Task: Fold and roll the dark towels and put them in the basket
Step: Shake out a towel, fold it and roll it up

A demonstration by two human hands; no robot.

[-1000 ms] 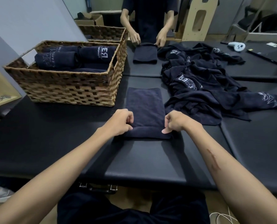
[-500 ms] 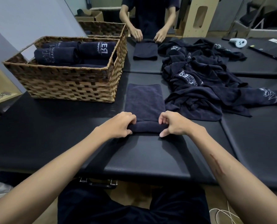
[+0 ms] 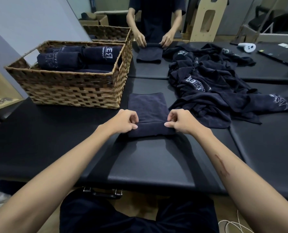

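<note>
A dark navy towel (image 3: 147, 106), folded into a long strip, lies on the black table in front of me. Its near end is rolled into a thick roll (image 3: 150, 130). My left hand (image 3: 123, 121) grips the roll's left end with curled fingers, and my right hand (image 3: 182, 121) grips its right end. To the left stands a wicker basket (image 3: 72, 91) holding several rolled dark towels (image 3: 61, 60). A heap of unfolded dark towels (image 3: 212, 91) lies to the right of the strip.
Across the table a person (image 3: 155, 22) rolls another dark towel (image 3: 149, 53) with both hands. A second wicker basket (image 3: 109, 31) stands behind the first. A white controller (image 3: 246, 47) and a dark laptop (image 3: 281, 53) sit at the far right.
Both my hands have rolled the near end of the towel farther away from me, and the roll has grown thicker. The flat part of the strip is shorter.
</note>
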